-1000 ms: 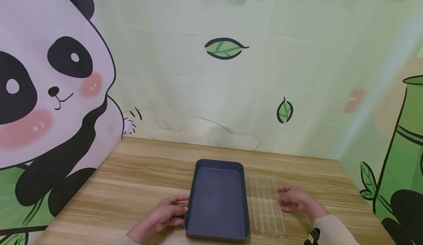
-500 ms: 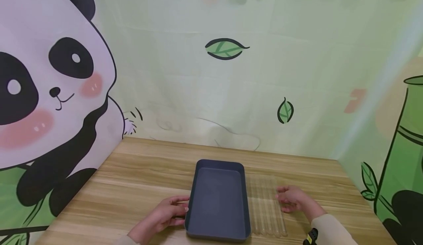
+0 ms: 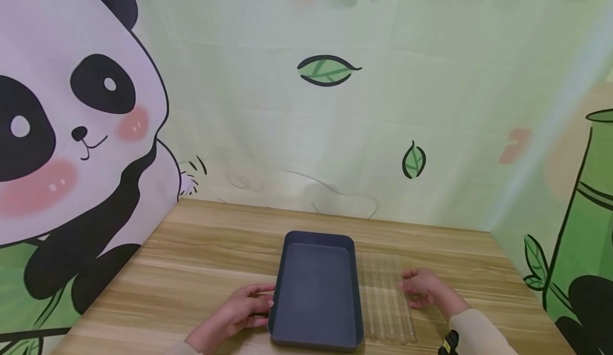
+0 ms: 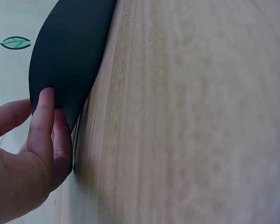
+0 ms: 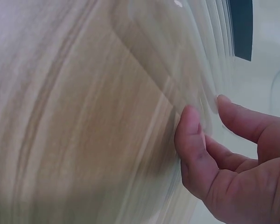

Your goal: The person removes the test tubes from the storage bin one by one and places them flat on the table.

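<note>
A dark blue-grey rectangular tray (image 3: 316,291) lies on the wooden table, its inside bare. My left hand (image 3: 246,308) touches the tray's left wall with loosely bent fingers; in the left wrist view the fingertips (image 4: 46,95) rest against the dark outer wall. Right of the tray lies a flat row of several clear tubes (image 3: 385,299) with rounded near ends, lengthwise alongside it. My right hand (image 3: 423,288) is at the row's right edge. Up close, its thumb and fingers (image 5: 189,121) touch the outermost clear tube (image 5: 177,60) or stand just beside it, without curling round it.
The light wooden tabletop (image 3: 215,238) reaches back to a pale green cloth wall (image 3: 268,131) printed with leaves. A printed panda (image 3: 105,131) covers the left side, printed bamboo (image 3: 589,211) the right. A black and yellow strap (image 3: 450,341) is on my right sleeve.
The rightmost tube, slightly apart one second ago, now lies against the others in the row. Both hands stay nearly in place, and the tray has not moved.
</note>
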Action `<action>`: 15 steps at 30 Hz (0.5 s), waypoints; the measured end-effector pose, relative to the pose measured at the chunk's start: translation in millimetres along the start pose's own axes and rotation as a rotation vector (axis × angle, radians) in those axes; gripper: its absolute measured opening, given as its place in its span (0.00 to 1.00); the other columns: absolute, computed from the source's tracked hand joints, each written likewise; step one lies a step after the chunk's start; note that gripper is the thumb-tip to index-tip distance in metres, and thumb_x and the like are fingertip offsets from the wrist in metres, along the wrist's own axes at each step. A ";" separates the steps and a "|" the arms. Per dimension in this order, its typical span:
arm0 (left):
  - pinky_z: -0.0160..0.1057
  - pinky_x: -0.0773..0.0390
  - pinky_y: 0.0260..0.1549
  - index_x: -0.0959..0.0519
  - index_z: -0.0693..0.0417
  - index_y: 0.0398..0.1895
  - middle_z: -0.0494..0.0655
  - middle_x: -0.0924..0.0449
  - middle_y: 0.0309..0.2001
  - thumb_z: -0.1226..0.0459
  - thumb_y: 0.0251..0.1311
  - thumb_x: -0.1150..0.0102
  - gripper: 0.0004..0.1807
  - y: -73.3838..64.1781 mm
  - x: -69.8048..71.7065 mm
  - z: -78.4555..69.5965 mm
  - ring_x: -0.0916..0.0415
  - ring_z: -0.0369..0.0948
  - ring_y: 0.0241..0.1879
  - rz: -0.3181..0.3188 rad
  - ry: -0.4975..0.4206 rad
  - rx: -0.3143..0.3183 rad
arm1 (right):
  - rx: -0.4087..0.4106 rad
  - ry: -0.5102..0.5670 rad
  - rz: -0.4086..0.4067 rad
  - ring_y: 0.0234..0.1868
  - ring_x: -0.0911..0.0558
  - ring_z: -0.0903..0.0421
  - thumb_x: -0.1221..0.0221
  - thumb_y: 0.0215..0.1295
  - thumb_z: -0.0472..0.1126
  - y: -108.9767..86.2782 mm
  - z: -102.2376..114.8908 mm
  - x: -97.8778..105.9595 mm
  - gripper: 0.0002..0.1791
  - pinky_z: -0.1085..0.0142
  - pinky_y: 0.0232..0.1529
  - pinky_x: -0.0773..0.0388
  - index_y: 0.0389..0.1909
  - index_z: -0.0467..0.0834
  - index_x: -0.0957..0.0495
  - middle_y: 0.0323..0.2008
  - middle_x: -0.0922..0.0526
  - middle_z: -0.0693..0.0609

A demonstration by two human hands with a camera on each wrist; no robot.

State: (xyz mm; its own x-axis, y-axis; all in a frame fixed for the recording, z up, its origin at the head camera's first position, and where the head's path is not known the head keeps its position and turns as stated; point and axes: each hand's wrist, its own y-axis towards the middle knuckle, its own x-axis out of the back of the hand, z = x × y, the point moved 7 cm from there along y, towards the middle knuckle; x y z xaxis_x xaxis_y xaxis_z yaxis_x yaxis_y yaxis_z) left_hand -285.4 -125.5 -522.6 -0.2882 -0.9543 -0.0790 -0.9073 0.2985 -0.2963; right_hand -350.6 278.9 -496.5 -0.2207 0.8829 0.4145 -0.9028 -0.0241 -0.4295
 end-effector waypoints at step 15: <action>0.36 0.13 0.39 0.38 0.71 0.74 0.65 0.23 0.62 0.70 0.66 0.42 0.34 1.5 0.3 0.8 0.17 0.36 0.44 0.004 -0.003 0.009 | 0.013 -0.002 -0.007 0.34 0.30 0.57 0.43 0.69 0.30 1.1 -0.8 -1.4 0.28 0.68 0.31 0.18 0.65 0.23 0.39 0.33 0.30 0.50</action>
State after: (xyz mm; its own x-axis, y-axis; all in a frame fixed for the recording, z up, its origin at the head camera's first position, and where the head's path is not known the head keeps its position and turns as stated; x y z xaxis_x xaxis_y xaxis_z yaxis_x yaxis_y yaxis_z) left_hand -286.6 -125.3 -523.8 -0.2907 -0.9532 -0.0830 -0.9034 0.3020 -0.3044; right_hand -351.1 278.0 -498.2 -0.2155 0.8821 0.4188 -0.9090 -0.0246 -0.4160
